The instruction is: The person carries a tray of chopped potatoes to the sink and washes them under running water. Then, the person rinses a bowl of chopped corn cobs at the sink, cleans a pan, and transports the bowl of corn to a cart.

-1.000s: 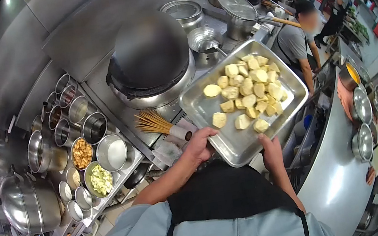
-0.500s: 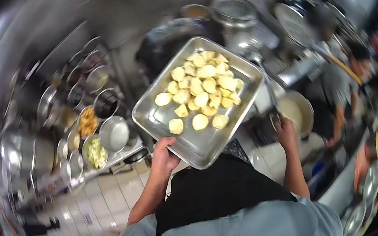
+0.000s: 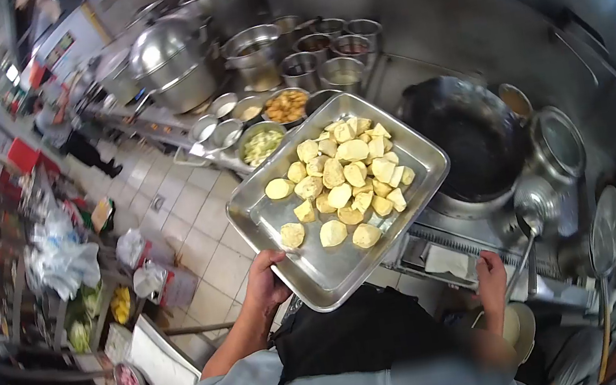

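Observation:
My left hand (image 3: 262, 283) grips the near left edge of a rectangular metal tray (image 3: 261, 227), its thumb over the rim. Peeled, cut potatoes (image 3: 338, 180) lie in the tray, bunched toward its far side. My right hand (image 3: 491, 281) is low on the right, fingers curled, with nothing visible in it. Just beside it runs the long handle of a metal ladle (image 3: 525, 251), which looks apart from the fingers. Past the tray's right edge sits a large dark wok (image 3: 467, 137) on the stove.
Left of the wok, a counter holds bowls of fried chunks (image 3: 285, 106) and pale green vegetable (image 3: 261, 145), several metal pots and a tall steamer (image 3: 173, 61). A strainer (image 3: 606, 227) stands at right. A person (image 3: 60, 130) stands far left on the tiled floor (image 3: 207, 207).
My view has turned left, so the wok and stove now appear further right. The tray stays in my left hand. My right hand, earlier at the ladle's handle, now appears beside it.

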A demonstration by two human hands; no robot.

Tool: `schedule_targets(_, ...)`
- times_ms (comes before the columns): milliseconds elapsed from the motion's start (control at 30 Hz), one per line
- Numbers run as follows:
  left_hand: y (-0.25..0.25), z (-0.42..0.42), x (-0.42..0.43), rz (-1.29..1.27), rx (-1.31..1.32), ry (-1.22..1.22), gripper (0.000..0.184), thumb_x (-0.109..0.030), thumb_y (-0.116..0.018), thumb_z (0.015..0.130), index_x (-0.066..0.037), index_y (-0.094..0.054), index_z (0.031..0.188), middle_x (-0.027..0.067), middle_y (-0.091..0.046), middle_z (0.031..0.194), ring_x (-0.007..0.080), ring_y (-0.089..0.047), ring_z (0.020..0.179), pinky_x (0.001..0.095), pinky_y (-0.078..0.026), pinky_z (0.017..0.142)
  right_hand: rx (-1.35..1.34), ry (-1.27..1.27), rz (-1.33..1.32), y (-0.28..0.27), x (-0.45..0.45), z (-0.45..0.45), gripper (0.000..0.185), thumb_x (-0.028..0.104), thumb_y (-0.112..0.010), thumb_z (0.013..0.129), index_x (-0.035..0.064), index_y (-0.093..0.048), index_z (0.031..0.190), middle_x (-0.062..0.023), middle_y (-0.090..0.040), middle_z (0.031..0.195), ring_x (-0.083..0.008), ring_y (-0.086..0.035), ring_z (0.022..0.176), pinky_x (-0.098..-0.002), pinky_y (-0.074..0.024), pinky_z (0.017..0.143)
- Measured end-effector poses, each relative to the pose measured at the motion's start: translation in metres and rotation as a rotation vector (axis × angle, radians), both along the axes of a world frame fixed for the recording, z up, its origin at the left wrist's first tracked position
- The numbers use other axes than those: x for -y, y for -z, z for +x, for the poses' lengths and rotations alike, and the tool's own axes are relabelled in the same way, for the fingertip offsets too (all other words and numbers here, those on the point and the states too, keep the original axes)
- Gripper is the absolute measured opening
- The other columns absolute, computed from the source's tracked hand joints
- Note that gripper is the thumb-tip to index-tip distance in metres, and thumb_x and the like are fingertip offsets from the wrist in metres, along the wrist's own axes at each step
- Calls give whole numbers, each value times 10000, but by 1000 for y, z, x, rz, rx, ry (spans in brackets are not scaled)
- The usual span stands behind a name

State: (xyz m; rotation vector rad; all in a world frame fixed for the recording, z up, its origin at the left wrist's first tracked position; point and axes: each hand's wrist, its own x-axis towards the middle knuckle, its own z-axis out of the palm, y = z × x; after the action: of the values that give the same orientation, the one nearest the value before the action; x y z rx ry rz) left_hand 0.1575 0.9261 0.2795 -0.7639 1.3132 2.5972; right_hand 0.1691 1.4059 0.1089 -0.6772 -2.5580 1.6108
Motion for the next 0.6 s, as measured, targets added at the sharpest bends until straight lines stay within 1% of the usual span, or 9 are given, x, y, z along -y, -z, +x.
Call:
schedule_targets(33,1,8,12,-8,16,-46,550,-178,-576,820,68,-511,1307,226,-642,1196,389,-656,1091,564,-526,1011,-1,-74,-20,-18,20,-15,271,133,-633,957,-26,-649,1176,-107,-695,1022,-192,-647,950,-309,-504,878)
schedule_targets(67,0,16,25,-16,30,-97,550,-177,-576,821,68,-512,1308,225,-643,1196,389,-657,1090,562,-525,1013,10,-119,-127,-39,45,-28,267,131,-625,966,-12,-649,1190,-79,-689,1037,-155,-634,967,-285,-495,879)
schedule_targets(167,1,40,66,-42,10,-230,541,-175,-587,824,67,-517,1303,216,-646,1195,386,-658,1092,552,-521,1022,1,-370,-169,-49,112,-61,311,177,-614,982,23,-612,1252,-32,-661,993,-115,-616,871,-265,-502,727)
schedule_targets(233,-1,54,98,-58,15,-307,540,-175,-594,826,68,-519,1302,213,-649,1192,382,-658,1094,545,-523,1021,47,-536,-318,-71,169,-74,313,187,-617,994,14,-606,1255,-56,-672,1055,-129,-645,911,-277,-519,749)
schedule_targets(300,-20,67,125,25,32,-411,541,-155,-594,839,73,-513,1323,209,-649,1204,383,-652,1114,540,-512,1041,126,-674,-470,-97,237,-79,314,189,-615,1002,12,-603,1261,-67,-674,1088,-136,-655,930,-281,-528,766)
schedule_targets(400,-15,91,191,12,-41,-457,550,-143,-593,843,71,-506,1342,214,-641,1237,381,-652,1125,539,-504,1054,277,-870,-535,-115,336,-84,328,163,-637,981,-4,-624,1263,-88,-684,1110,-145,-645,997,-282,-519,889)
schedule_targets(500,-15,123,263,-6,-103,-504,550,-134,-591,844,59,-510,1352,210,-645,1248,361,-657,1125,535,-509,1049,225,-1133,-404,-112,429,-84,351,183,-630,999,9,-598,1303,-71,-673,1108,-126,-646,953,-267,-522,822)
schedule_targets(533,-17,133,283,-8,-123,-536,546,-134,-590,845,56,-512,1351,206,-647,1245,358,-657,1126,536,-510,1049,234,-1197,-369,-120,458,-83,367,174,-648,988,2,-601,1309,-69,-675,1114,-119,-634,969,-265,-517,846)
schedule_targets(600,-27,154,318,-27,-116,-592,544,-135,-589,847,52,-514,1352,198,-651,1244,354,-659,1128,535,-504,1055,235,-1282,-329,-134,507,-79,366,175,-656,976,-5,-617,1292,-96,-692,1116,-145,-648,986,-285,-522,879)
